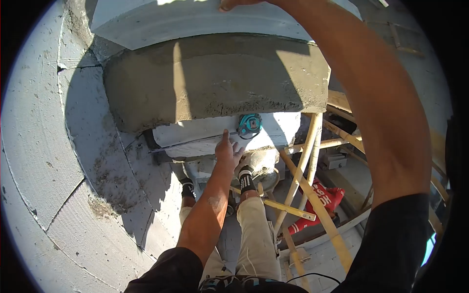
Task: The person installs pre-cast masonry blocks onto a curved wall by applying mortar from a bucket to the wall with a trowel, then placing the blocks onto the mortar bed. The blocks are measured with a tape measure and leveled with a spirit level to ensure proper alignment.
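Note:
My left hand (229,150) reaches forward with its fingers apart, just below and left of a teal tape measure (249,125). The tape measure lies on a white block (281,128), and its thin blade runs left along that block. My right hand (234,4) is at the top edge of the view, on or just over a large white block (195,22); only some of its fingers show. Between the two blocks lies a wide band of wet grey mortar (234,78), partly in shadow.
A wall of pale blocks (34,117) curves along the left. Wooden poles (305,166) stand at the lower right. Below them, a person in a red shirt (322,200) is seen from above. A yellow level or bar (288,209) crosses near my legs.

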